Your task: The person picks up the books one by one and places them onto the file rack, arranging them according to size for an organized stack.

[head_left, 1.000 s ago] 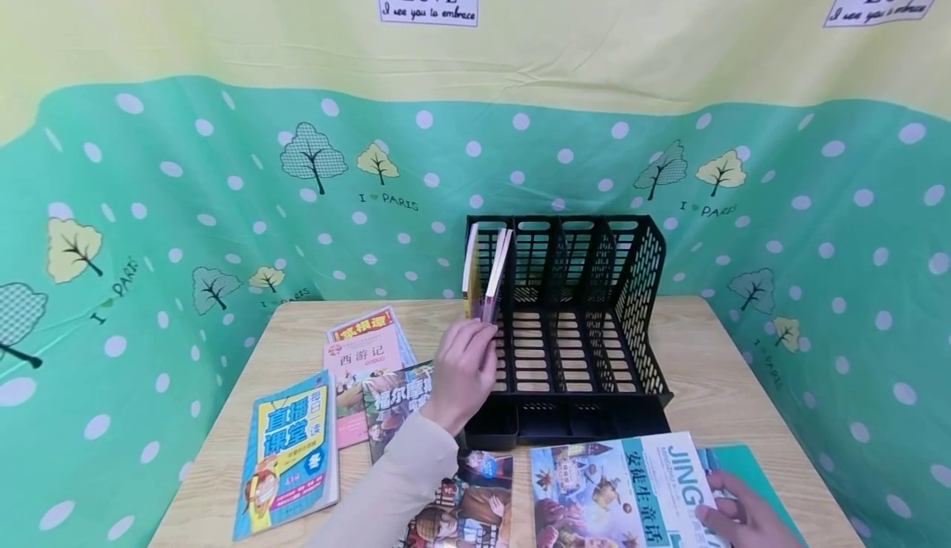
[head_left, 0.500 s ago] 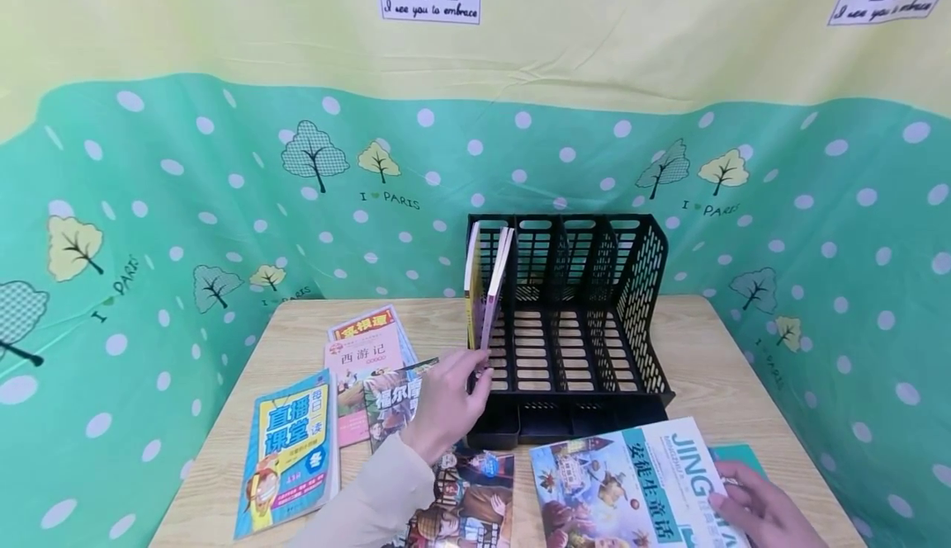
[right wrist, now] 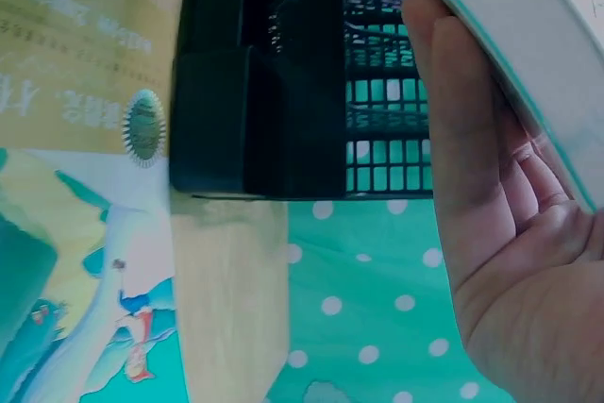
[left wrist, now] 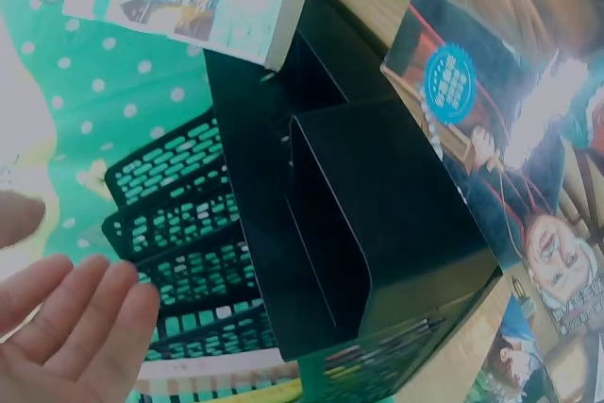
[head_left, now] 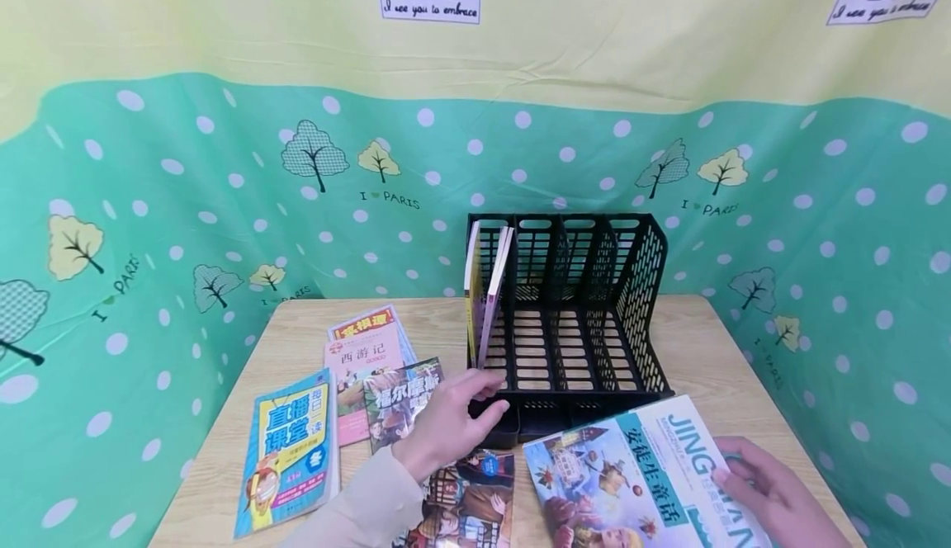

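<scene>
My right hand (head_left: 773,490) grips a thick book (head_left: 631,474) by its right edge, with the thumb on the cover and the fingers underneath. The cover has a teal and white band beside a colourful picture, and its pale page block (right wrist: 528,54) shows in the right wrist view. At the front left corner of a black slatted file rack (head_left: 579,309) is my left hand (head_left: 449,420), fingers loosely extended and holding nothing. In the left wrist view the fingers (left wrist: 85,327) lie beside the rack's dividers. Two thin books (head_left: 494,300) stand upright in the leftmost slot.
At left lie a blue book (head_left: 290,449), a pink book (head_left: 352,416) and a dark comic-style book (head_left: 394,395). Another dark illustrated book (head_left: 468,498) lies in front of the rack. A patterned curtain (head_left: 223,226) surrounds the wooden table (head_left: 713,350).
My left hand has let go of the upright books and drawn back toward the rack's front edge. The right hand has raised the thick book and moved it slightly toward the rack.
</scene>
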